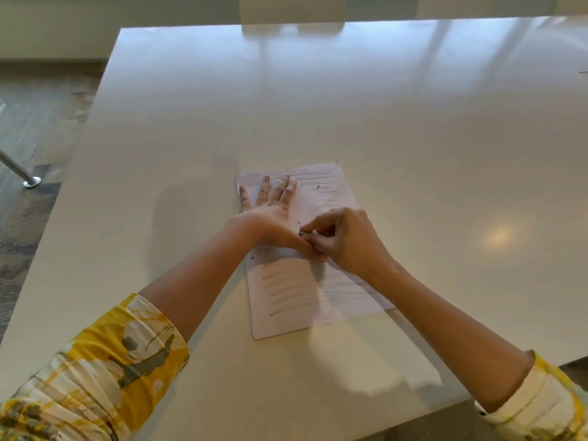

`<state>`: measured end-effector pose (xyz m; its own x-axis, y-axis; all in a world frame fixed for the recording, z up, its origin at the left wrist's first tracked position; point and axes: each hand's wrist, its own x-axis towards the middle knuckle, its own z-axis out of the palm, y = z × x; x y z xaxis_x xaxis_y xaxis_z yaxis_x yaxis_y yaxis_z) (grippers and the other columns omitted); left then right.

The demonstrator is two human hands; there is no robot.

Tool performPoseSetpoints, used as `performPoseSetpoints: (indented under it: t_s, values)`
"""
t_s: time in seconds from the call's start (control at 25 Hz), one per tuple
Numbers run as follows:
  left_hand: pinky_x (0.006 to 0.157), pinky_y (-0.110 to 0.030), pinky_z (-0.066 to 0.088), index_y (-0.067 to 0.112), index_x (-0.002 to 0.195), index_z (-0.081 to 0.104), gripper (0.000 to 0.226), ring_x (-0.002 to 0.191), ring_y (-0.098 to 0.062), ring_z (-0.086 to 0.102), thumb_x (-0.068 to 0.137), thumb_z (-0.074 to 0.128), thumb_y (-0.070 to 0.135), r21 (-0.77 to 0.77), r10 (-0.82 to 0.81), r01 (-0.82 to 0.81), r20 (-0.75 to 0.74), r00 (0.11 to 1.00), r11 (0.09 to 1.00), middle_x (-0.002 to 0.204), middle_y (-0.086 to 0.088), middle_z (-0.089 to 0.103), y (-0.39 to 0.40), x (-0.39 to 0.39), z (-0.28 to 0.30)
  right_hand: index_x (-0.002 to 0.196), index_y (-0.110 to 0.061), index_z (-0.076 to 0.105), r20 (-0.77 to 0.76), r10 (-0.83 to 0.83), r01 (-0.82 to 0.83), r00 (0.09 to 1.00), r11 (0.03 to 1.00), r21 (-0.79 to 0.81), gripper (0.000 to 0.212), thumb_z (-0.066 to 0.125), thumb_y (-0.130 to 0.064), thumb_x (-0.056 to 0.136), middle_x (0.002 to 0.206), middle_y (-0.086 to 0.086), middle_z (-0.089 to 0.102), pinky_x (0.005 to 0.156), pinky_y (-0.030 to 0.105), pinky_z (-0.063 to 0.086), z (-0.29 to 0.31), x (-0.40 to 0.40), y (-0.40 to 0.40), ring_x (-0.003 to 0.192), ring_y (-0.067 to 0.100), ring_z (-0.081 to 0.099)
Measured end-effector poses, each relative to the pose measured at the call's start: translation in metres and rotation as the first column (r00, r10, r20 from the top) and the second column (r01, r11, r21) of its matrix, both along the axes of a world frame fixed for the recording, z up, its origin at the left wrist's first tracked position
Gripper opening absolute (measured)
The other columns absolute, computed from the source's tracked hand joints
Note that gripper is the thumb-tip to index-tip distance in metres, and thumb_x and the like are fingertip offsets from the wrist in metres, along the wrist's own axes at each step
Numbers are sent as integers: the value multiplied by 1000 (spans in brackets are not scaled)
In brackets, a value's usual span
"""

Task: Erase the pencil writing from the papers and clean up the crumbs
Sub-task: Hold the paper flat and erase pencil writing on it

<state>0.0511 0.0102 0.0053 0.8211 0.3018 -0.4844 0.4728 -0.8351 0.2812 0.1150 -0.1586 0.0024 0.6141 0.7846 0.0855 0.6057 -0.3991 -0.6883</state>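
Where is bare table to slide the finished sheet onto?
Bare table lies right of the papers out to the right edge, and a wide band runs beyond them to the far edge. Left of the papers is bare too. It is crowded on the sheet, where the left hand presses and the right hand pinches something small.
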Motion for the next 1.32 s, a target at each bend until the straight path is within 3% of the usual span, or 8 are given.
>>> performPoseSetpoints:
  t_s: [0.08, 0.24, 0.48, 0.72, 0.84, 1.04, 1.2, 1.32]
  values:
    - [113, -59, -26, 28, 153, -28, 162, 142, -19, -41, 40, 67, 94, -5, 3, -3, -5, 1000, 1000, 159, 13, -37, -1, 0, 1, 95, -23, 81, 19, -48, 48, 999, 999, 14, 15, 81, -27, 80, 81, -7, 76, 66, 14, 55, 0, 4, 0, 69, 2, 68]
    - [111, -61, -27, 29, 152, -31, 164, 140, -23, -44, 38, 68, 94, -9, 20, -21, -78, 997, 1000, 156, 14, -41, -3, -1, 8, 91, -23, 81, 105, -198, 192, 975, 979, 68, 11, 80, -27, 80, 80, -4, 76, 75, 29, 58, 4, 45, 34, 71, 8, 67]
    - [109, -76, -13, 41, 152, -26, 158, 146, -35, -34, 39, 75, 88, 76, 39, -26, -175, 984, 997, 160, 11, -35, -13, 12, 28, 93, -26, 80, 83, -137, 140, 987, 990, -33, 10, 77, -24, 83, 74, -9, 72, 58, 6, 45, 6, 18, 13, 58, -1, 61]
    - [111, -78, 6, 49, 147, -30, 159, 144, -43, -33, 37, 80, 84, 76, 46, -27, -257, 965, 997, 158, 6, -39, -17, 23, 39, 92, -25, 80, 80, -206, 204, 975, 978, 28, 10, 78, -26, 82, 80, -7, 76, 69, 16, 55, 6, 28, 16, 67, 0, 65]
    - [111, -78, 7, 50, 147, -30, 160, 143, -43, -35, 36, 81, 83, 61, 46, -31, -264, 963, 998, 158, 5, -39, -16, 24, 39, 92, -21, 80, 124, -289, 288, 949, 957, 25, 11, 77, -24, 83, 85, -1, 77, 80, 29, 58, 11, 54, 34, 70, 5, 64]
    - [110, -79, 4, 50, 146, -31, 159, 142, -43, -36, 39, 81, 83, 67, 38, -20, -267, 963, 998, 156, 4, -42, -18, 24, 39, 92, -27, 80, 72, -149, 153, 986, 987, -55, 10, 77, -23, 83, 78, -9, 75, 67, 16, 55, 4, 12, -3, 64, 2, 66]
    - [110, -79, 5, 50, 144, -33, 160, 143, -44, -34, 36, 80, 83, 63, 42, -25, -282, 959, 998, 156, 4, -42, -17, 26, 39, 93, -24, 80, 81, -225, 226, 971, 974, 4, 11, 78, -25, 82, 81, -7, 75, 66, 10, 50, 8, 31, 16, 65, 0, 64]
    - [109, -80, 4, 51, 144, -33, 162, 142, -44, -35, 32, 79, 85, 58, 40, -24, -290, 956, 998, 156, 5, -42, -16, 25, 38, 94, -22, 80, 114, -274, 278, 955, 961, -16, 14, 79, -29, 82, 88, 0, 77, 76, 19, 54, 12, 52, 39, 73, 6, 65]
